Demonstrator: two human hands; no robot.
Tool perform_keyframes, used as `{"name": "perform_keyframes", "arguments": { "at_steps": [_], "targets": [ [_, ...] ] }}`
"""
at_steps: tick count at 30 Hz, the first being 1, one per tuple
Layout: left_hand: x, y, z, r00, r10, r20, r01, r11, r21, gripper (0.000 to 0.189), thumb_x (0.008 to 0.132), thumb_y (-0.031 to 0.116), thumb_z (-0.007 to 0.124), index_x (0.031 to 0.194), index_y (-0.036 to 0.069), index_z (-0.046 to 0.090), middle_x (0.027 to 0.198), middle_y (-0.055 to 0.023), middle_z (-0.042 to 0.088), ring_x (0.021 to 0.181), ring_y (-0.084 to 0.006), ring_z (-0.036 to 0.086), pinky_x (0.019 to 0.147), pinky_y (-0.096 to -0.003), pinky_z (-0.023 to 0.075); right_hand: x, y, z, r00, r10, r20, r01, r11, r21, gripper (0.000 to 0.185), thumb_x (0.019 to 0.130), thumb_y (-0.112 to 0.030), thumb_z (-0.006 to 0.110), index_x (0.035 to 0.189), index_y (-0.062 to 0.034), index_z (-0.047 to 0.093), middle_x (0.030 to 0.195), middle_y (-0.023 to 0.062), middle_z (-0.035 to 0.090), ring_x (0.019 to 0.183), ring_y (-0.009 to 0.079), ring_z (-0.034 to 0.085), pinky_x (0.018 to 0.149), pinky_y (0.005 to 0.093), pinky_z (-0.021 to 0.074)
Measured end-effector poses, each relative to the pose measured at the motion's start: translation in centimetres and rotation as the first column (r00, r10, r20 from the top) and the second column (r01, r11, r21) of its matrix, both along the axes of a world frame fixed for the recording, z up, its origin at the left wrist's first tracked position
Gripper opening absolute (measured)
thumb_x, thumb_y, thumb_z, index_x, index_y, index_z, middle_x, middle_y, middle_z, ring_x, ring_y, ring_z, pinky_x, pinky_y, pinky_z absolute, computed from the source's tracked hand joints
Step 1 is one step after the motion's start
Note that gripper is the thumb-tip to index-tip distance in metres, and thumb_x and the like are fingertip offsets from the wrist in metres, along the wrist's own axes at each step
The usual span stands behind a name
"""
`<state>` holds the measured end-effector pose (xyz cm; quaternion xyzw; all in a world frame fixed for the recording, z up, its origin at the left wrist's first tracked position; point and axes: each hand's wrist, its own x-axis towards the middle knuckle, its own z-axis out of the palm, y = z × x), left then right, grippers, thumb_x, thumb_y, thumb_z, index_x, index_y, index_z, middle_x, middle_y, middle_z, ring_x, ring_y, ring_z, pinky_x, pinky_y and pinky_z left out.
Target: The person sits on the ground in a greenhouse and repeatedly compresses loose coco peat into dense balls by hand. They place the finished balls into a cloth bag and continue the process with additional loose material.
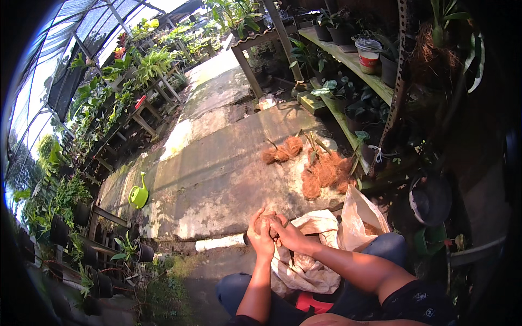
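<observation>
Both my hands are cupped around a brown ball of soil or fibre [265,220], held above the near edge of the concrete path. My left hand [261,236] wraps its left side, and my right hand [287,234] presses on its right side. Just below and right of the hands lies an opened, crumpled white woven sack [304,273], its contents mostly hidden. Beside it stands a translucent plastic bag [355,220] with brown fibre inside. Farther out on the concrete, several fibre-wrapped balls with plant stems [326,171] lie in a heap, with a smaller group [281,151] to their left.
A green watering can [139,195] stands on the path at the left. Potted plants on wooden racks line the left side. At right are a wooden shelf [350,61] with pots and a plastic cup [367,55], and a dark round basin [430,199]. A white pipe [220,242] lies near my hands.
</observation>
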<state>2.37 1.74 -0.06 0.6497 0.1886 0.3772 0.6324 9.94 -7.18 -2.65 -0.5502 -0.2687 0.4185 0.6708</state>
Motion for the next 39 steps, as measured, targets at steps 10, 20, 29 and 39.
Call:
{"name": "perform_keyframes", "arguments": {
  "at_steps": [10,20,29,39],
  "targets": [
    [0.4,-1.7,0.0,0.978,0.202,-0.047,-0.192,0.967,0.17,0.033,0.108,0.021,0.052,0.119,-0.005,0.069,0.105,-0.0162,0.074,0.097,-0.0245,0.071,0.088,-0.0362,0.0551,-0.5,-0.8,0.4,0.984,-0.01,-0.177,-0.011,0.993,-0.118,0.068,0.106,-0.056,0.051,0.142,0.0013,0.049,0.112,0.0104,0.065,0.097,0.0147,0.065,0.08,0.0324,0.0526],
    [0.1,-4.5,2.4,0.984,0.074,-0.163,0.048,0.768,0.638,0.069,0.108,0.049,0.05,0.149,-0.006,0.048,0.133,-0.0258,0.06,0.122,-0.0378,0.061,0.105,-0.0458,0.0464,0.9,-2.6,2.3,0.817,-0.088,-0.57,0.142,0.989,0.051,0.066,0.097,-0.063,0.059,0.138,-0.0125,0.06,0.128,0.0074,0.063,0.112,0.0173,0.062,0.098,0.0388,0.0501],
    [0.1,-5.0,2.1,0.975,-0.109,-0.196,0.173,0.923,0.345,0.067,0.105,0.04,0.06,0.146,-0.011,0.049,0.138,-0.0267,0.063,0.129,-0.0336,0.061,0.113,-0.0449,0.0431,3.3,-4.1,3.4,0.791,0.122,-0.6,-0.211,0.974,-0.08,0.027,0.098,-0.05,0.061,0.106,-0.0251,0.065,0.081,-0.0093,0.059,0.061,0.0062,0.053,0.048,0.0239,0.0388],
    [1.2,-4.5,1.5,0.943,-0.305,-0.136,0.326,0.929,0.178,0.075,0.109,0.055,0.045,0.158,-0.002,0.036,0.145,-0.0246,0.057,0.134,-0.032,0.056,0.116,-0.0448,0.039,4.3,-6.1,3.7,0.907,0.097,-0.409,-0.147,0.985,-0.092,0.039,0.101,-0.051,0.059,0.114,-0.0161,0.07,0.079,-0.0049,0.062,0.055,0.0066,0.052,0.049,0.0236,0.0373]
  ]
}}
